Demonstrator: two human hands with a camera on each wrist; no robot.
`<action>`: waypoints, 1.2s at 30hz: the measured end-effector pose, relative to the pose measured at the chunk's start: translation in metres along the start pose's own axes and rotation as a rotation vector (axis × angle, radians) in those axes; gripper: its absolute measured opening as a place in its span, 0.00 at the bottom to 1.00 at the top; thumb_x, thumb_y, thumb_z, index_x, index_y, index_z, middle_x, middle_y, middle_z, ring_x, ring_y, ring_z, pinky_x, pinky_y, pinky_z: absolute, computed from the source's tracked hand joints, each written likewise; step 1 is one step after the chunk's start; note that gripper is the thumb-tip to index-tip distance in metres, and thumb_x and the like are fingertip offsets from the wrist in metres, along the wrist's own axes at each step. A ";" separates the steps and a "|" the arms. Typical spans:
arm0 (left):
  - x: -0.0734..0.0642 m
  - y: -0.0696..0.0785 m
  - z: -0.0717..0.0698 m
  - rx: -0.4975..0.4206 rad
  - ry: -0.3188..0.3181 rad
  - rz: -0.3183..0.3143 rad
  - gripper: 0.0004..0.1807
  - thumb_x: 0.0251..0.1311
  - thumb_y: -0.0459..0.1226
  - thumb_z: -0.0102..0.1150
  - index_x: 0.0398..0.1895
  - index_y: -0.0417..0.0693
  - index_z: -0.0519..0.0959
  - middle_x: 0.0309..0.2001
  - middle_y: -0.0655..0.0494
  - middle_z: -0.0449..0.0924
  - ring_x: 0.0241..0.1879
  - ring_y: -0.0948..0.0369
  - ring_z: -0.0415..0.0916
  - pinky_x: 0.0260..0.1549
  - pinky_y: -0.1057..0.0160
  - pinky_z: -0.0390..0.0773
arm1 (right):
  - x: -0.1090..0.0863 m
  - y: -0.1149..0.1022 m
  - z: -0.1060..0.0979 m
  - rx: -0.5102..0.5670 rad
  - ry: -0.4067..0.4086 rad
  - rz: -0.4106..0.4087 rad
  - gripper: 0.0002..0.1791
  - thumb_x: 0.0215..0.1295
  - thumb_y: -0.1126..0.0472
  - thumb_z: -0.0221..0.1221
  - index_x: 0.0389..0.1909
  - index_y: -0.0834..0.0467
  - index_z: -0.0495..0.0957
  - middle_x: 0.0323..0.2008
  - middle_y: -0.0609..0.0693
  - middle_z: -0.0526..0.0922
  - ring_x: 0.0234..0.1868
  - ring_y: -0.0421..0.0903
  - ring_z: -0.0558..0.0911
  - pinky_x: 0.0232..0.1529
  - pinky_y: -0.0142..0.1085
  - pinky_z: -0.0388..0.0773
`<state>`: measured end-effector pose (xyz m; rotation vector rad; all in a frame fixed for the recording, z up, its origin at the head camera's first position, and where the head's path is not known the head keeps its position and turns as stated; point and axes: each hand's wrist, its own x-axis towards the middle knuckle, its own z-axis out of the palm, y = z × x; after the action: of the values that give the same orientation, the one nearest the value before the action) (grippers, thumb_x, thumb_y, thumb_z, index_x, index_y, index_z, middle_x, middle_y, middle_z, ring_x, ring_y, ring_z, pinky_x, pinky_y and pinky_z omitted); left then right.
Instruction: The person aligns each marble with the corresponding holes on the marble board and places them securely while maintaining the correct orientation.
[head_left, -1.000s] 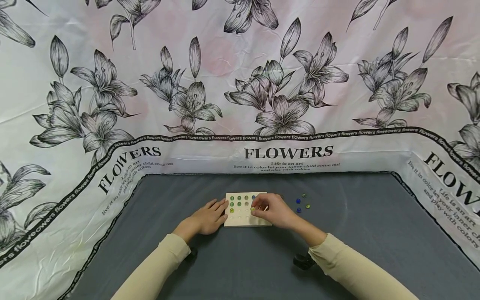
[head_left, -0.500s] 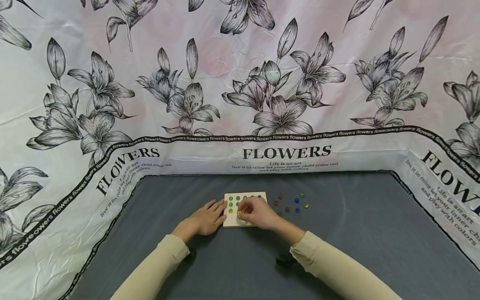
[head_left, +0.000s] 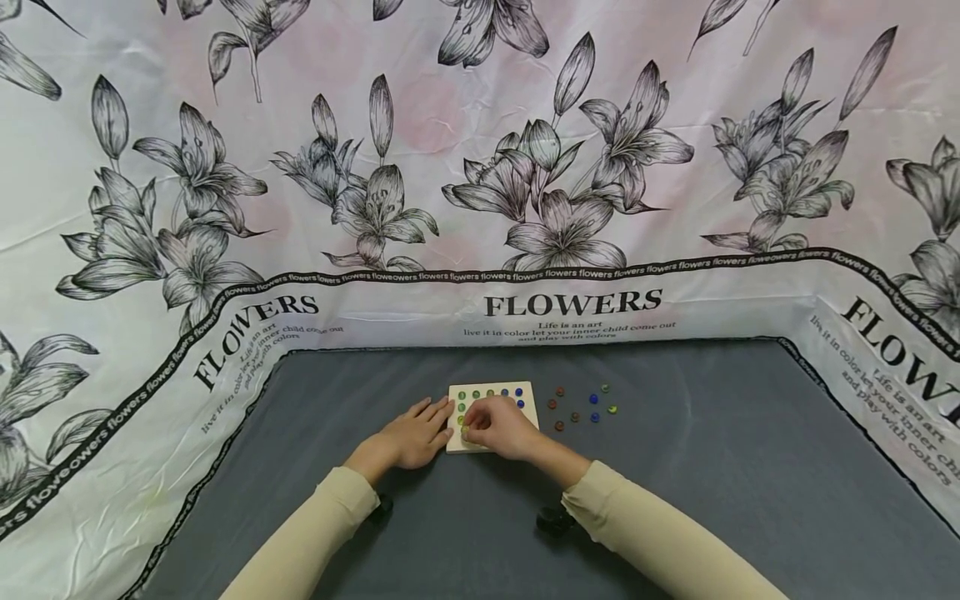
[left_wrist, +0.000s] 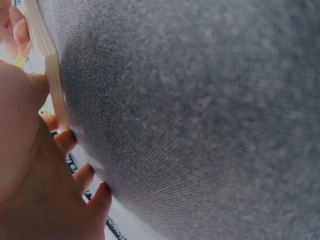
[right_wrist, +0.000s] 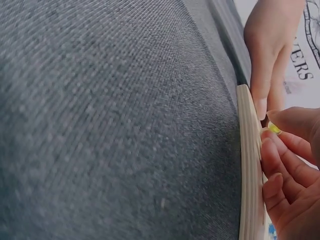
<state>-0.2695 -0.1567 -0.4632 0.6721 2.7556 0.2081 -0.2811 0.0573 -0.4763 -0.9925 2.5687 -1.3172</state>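
Observation:
A pale wooden board (head_left: 454,447) with rows of round hollows lies on the grey cloth; green marbles (head_left: 476,395) fill hollows at its far left and blue marbles (head_left: 519,392) its far right. My left hand (head_left: 415,435) rests flat beside it, fingers straight, fingertips at its left edge. Over the near left part of the board, my right hand (head_left: 504,427) pinches a yellow marble (right_wrist: 274,128) between thumb and fingertips. That hand covers the middle of the board in the head view. The board's layered edge (right_wrist: 250,175) shows in the right wrist view.
Right of the board lie loose marbles: several reddish-brown marbles (head_left: 575,417), two blue marbles (head_left: 594,399), one green marble (head_left: 605,388) and one yellow marble (head_left: 612,409). A flower-printed cloth (head_left: 420,317) borders the grey surface. Black wrist devices (head_left: 553,521) hang under both wrists.
My right hand has moved left across the board, from its right part to its near left, with a yellow marble in its fingertips. The left hand has stayed at the board's left edge.

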 end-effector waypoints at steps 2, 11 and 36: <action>0.001 0.000 0.000 -0.001 0.003 -0.002 0.31 0.83 0.48 0.36 0.83 0.47 0.54 0.82 0.50 0.50 0.80 0.44 0.46 0.75 0.40 0.55 | 0.001 0.001 0.001 0.006 0.007 0.009 0.03 0.65 0.68 0.67 0.37 0.63 0.85 0.32 0.50 0.86 0.30 0.38 0.82 0.33 0.30 0.80; 0.000 0.000 0.001 0.003 -0.006 -0.004 0.31 0.83 0.49 0.36 0.83 0.48 0.54 0.82 0.50 0.50 0.80 0.44 0.46 0.75 0.40 0.56 | 0.004 0.000 0.009 -0.024 0.040 0.049 0.02 0.65 0.66 0.68 0.34 0.62 0.85 0.28 0.48 0.85 0.27 0.40 0.82 0.55 0.49 0.79; -0.003 0.002 -0.001 0.005 0.007 0.010 0.31 0.83 0.48 0.37 0.82 0.45 0.55 0.81 0.48 0.51 0.80 0.43 0.46 0.76 0.42 0.54 | 0.002 -0.003 0.018 -0.141 0.085 0.090 0.02 0.62 0.67 0.69 0.35 0.60 0.86 0.27 0.45 0.84 0.26 0.37 0.78 0.29 0.33 0.77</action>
<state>-0.2661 -0.1565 -0.4612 0.6874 2.7606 0.2054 -0.2749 0.0423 -0.4843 -0.8469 2.7674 -1.1960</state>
